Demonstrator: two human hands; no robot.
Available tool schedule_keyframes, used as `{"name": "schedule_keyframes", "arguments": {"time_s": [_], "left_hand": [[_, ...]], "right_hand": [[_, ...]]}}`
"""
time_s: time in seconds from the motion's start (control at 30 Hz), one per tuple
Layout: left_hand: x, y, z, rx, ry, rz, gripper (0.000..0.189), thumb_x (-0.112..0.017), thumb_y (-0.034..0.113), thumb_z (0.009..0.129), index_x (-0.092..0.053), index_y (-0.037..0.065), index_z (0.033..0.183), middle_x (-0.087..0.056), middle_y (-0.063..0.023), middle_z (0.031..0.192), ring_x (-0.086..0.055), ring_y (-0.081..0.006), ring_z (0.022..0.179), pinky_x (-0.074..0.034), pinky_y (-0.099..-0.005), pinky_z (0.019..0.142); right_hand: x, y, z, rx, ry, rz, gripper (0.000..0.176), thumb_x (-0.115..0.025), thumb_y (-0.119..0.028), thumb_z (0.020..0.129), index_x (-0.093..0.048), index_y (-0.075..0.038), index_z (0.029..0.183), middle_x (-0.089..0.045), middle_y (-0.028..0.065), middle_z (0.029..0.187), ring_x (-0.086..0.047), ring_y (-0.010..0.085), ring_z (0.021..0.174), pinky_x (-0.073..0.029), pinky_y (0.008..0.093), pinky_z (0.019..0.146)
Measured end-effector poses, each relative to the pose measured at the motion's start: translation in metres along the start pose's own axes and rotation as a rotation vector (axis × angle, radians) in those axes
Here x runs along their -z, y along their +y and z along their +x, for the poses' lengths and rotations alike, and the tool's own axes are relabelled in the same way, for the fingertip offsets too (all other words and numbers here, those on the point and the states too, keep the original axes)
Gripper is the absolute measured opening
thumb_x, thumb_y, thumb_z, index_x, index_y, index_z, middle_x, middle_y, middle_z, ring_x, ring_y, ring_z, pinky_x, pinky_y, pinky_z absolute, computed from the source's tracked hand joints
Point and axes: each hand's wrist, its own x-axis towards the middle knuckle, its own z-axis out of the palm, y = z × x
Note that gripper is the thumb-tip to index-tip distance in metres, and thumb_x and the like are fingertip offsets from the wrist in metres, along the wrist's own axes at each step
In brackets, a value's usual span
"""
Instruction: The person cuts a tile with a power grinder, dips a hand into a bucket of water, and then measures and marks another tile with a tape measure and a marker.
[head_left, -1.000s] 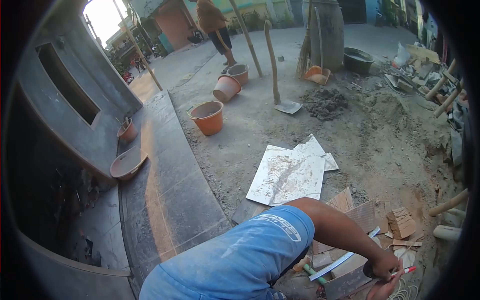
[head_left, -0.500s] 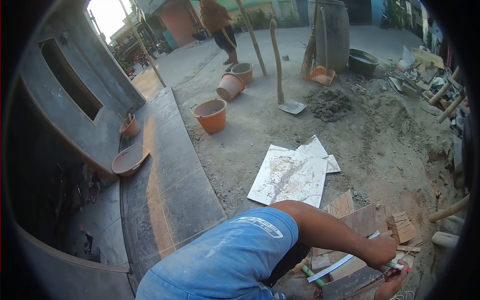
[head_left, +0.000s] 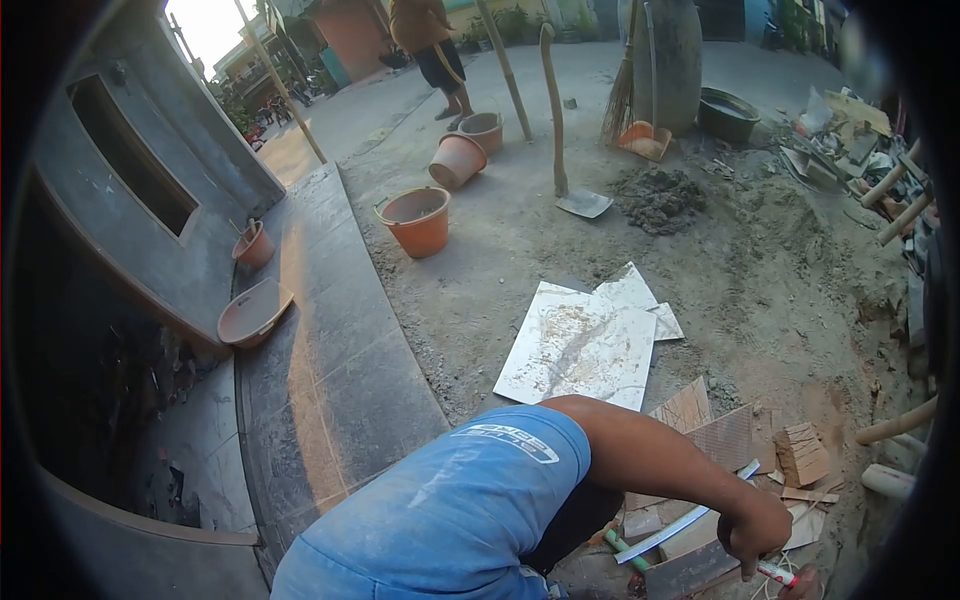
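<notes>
My left hand (head_left: 757,530) hangs at the lower right, back of the hand up, fingers curled and one pointing down. Whether it holds anything is hidden. Just below it, a white marker pen (head_left: 776,573) with a red end sits in the closed fingers of my right hand (head_left: 805,584), which shows only partly near the bottom edge. My left arm in a blue sleeve crosses the lower view. Under the arm lie a pale straight strip (head_left: 680,527), a green tube-like piece (head_left: 622,548), a dark tile piece (head_left: 690,576) and brown tile offcuts (head_left: 803,455).
White tiles (head_left: 580,345) lie ahead on sandy ground. Beyond are an orange bucket (head_left: 417,225), a shovel (head_left: 583,204), a wet mortar heap (head_left: 657,200) and a broom (head_left: 622,105). A person (head_left: 425,45) stands at the back. A tiled ledge (head_left: 370,400) runs along the left.
My left hand has moved down and slightly left, off the marker's middle. The marker has dropped lower and now shows in my right hand. The view has shifted slightly.
</notes>
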Motion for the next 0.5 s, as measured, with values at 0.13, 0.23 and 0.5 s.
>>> {"name": "schedule_keyframes", "arguments": {"time_s": [0.13, 0.23, 0.5], "left_hand": [[-0.008, -0.003, 0.002, -0.031, -0.015, 0.002, 0.035, -0.072, 0.042, 0.074, -0.076, 0.008, 0.080, -0.070, -0.0139, 0.077, -0.068, -0.0313, 0.080, -0.048, -0.0457, 0.079], [-0.010, 0.005, 0.000, 0.131, 0.200, 0.411, 0.026, -0.069, 0.034, 0.075, -0.077, 0.010, 0.080, -0.071, -0.0131, 0.077, -0.069, -0.0284, 0.080, -0.042, -0.0451, 0.091], [-0.003, 0.018, -0.007, 0.119, 0.199, 0.403, 0.020, -0.068, 0.019, 0.071, -0.074, 0.004, 0.083, -0.068, -0.0081, 0.071, -0.068, -0.0241, 0.073, -0.049, -0.0386, 0.066]], "right_hand": [[0.008, -0.034, 0.013, 0.278, 0.112, -0.226, 0.020, -0.050, -0.017, 0.099, -0.060, 0.000, 0.102, -0.058, 0.0189, 0.087, -0.056, 0.0350, 0.077, -0.047, 0.0425, 0.065], [-0.002, -0.026, 0.001, -0.727, -0.152, 0.375, 0.022, -0.052, -0.016, 0.099, -0.060, 0.001, 0.111, -0.061, 0.0199, 0.097, -0.058, 0.0346, 0.088, -0.048, 0.0405, 0.072], [0.008, -0.023, -0.019, -0.241, -0.137, -0.190, 0.021, -0.054, -0.015, 0.098, -0.061, 0.001, 0.111, -0.060, 0.0183, 0.103, -0.056, 0.0331, 0.095, -0.047, 0.0416, 0.080]]}}
